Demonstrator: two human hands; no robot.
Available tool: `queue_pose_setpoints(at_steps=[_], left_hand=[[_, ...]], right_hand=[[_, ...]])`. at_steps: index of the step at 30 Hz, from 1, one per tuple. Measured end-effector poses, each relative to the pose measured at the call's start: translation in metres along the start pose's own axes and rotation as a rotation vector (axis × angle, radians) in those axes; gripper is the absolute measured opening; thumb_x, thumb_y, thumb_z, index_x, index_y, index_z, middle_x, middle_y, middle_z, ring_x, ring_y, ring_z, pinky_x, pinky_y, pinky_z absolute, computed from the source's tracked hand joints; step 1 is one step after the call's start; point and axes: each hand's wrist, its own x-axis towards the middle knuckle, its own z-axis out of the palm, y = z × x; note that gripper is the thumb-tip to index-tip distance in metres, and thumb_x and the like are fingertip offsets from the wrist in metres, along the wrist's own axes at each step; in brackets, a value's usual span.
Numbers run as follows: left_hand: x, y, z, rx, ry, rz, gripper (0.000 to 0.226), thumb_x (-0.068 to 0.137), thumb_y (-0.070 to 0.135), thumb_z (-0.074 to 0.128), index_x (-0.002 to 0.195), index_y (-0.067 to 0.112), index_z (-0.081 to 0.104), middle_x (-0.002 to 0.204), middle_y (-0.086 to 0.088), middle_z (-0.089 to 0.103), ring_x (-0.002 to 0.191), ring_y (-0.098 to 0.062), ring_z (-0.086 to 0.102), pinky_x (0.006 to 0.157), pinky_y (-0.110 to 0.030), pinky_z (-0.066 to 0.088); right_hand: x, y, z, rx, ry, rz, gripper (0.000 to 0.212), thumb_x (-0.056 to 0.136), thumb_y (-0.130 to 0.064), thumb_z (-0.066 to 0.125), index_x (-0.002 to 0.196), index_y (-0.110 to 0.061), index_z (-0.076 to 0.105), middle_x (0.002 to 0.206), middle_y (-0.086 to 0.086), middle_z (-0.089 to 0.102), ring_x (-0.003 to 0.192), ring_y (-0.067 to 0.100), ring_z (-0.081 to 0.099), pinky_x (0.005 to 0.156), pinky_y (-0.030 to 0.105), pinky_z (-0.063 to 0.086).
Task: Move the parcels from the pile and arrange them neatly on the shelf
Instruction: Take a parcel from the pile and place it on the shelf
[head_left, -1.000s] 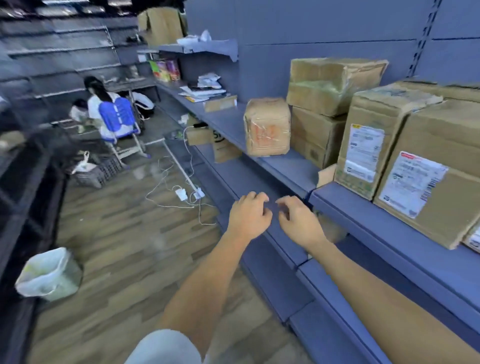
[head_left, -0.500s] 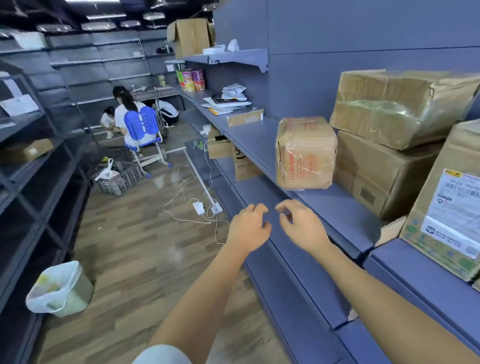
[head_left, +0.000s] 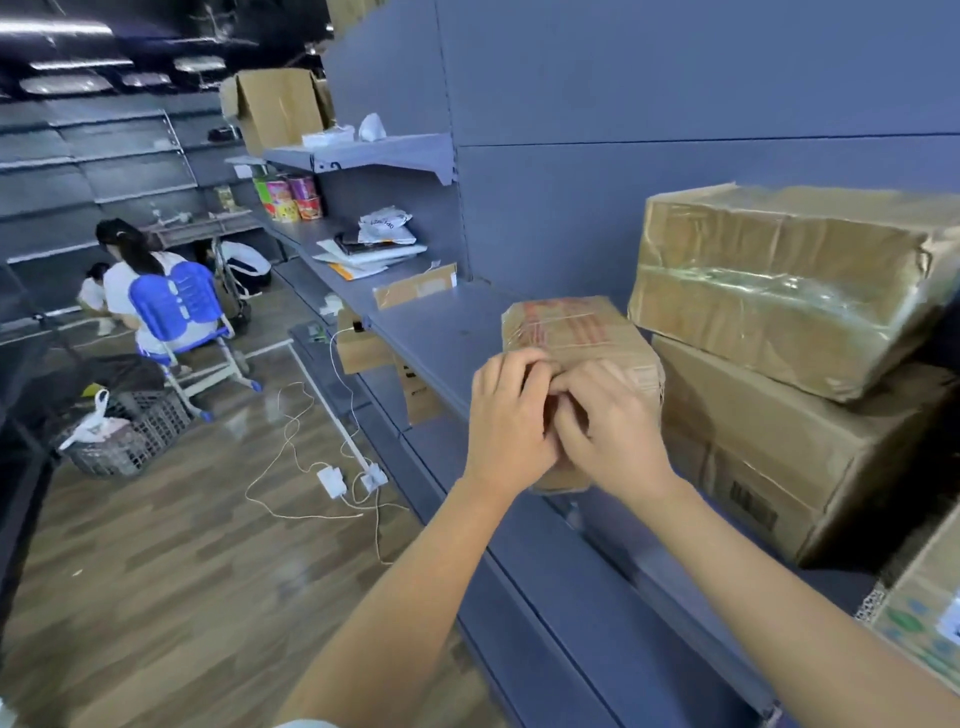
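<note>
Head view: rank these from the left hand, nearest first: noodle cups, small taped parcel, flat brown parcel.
1. The small taped parcel, touching the left hand, at the shelf edge.
2. The flat brown parcel, farther along the shelf.
3. The noodle cups, far down the shelf run.

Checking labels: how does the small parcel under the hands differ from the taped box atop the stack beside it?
The parcel is much smaller than the top box. The parcel shows red print; the top box is plain brown with a glossy tape band. The parcel stands on the shelf, gripped by the left hand and right hand; the top box lies untouched on a carton. Both are taped brown cardboard.
</note>
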Motion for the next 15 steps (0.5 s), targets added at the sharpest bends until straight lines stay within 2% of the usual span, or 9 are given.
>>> queue_pose_setpoints(at_steps=[3, 7, 11, 15], left_hand=[[0.007, -0.011, 0.021, -0.067, 0.084, 0.014, 0.028, 0.080, 0.020, 0.049, 0.100, 0.007, 0.065, 0.109, -0.006, 0.055, 0.095, -0.026, 0.045, 0.084, -0.034, 0.040], [0.013, -0.041, 0.042, -0.103, 0.120, 0.072, 0.027, 0.082, 0.022, 0.052, 0.101, 0.007, 0.064, 0.114, -0.002, 0.046, 0.097, -0.027, 0.044, 0.086, -0.032, 0.038], [0.032, -0.079, 0.054, -0.124, 0.065, 0.104, 0.027, 0.082, 0.021, 0.052, 0.104, 0.009, 0.062, 0.116, -0.002, 0.046, 0.098, -0.026, 0.044, 0.086, -0.034, 0.039], [0.058, -0.119, 0.069, -0.112, -0.032, 0.128, 0.028, 0.075, 0.016, 0.058, 0.103, 0.017, 0.056, 0.114, 0.000, 0.046, 0.099, -0.024, 0.044, 0.083, -0.035, 0.039]], right_hand=[[0.002, 0.012, 0.009, -0.030, 0.014, -0.014, 0.021, 0.084, -0.006, 0.048, 0.089, -0.007, 0.068, 0.085, 0.003, 0.063, 0.079, 0.026, 0.056, 0.075, 0.043, 0.046], [0.011, 0.018, 0.032, -0.081, 0.044, -0.011, 0.021, 0.084, -0.005, 0.048, 0.088, -0.006, 0.069, 0.085, 0.005, 0.063, 0.078, 0.026, 0.056, 0.075, 0.041, 0.045], [0.036, 0.027, 0.065, -0.168, 0.060, 0.025, 0.019, 0.083, -0.005, 0.049, 0.087, -0.006, 0.068, 0.084, 0.005, 0.061, 0.079, 0.021, 0.051, 0.075, 0.037, 0.043], [0.063, 0.043, 0.090, -0.198, -0.066, 0.089, 0.021, 0.085, -0.008, 0.046, 0.092, -0.006, 0.066, 0.089, 0.006, 0.061, 0.081, 0.027, 0.053, 0.076, 0.043, 0.046]])
